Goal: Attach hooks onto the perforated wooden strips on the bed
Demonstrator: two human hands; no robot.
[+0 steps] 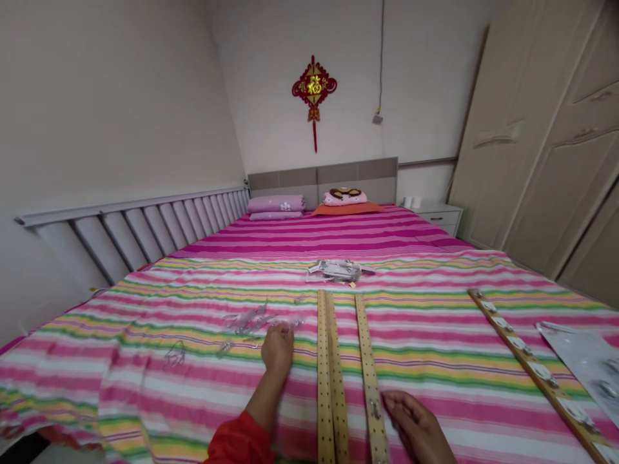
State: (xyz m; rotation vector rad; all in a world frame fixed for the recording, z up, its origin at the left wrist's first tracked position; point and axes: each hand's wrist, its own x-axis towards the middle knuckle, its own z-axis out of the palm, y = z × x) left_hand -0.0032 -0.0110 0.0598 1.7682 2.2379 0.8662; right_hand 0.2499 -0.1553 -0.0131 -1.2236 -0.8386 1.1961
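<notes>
My left hand (277,348) reaches out over the striped bedspread (193,309), its fingers curled down on a scatter of small clear plastic hooks (251,320); what they pinch is too small to make out. My right hand (416,426) lies near the bottom edge with fingers apart, touching the near end of a perforated wooden strip (368,367), next to a small metal piece on it. Two more perforated strips (329,361) lie side by side just left of it.
A fourth wooden strip (527,364) fitted with several metal hooks lies diagonally at right, beside a grey plastic bag (587,361). A pile of small packets (336,270) sits mid-bed. Pillows (276,206) rest at the headboard; a wardrobe (546,142) stands right.
</notes>
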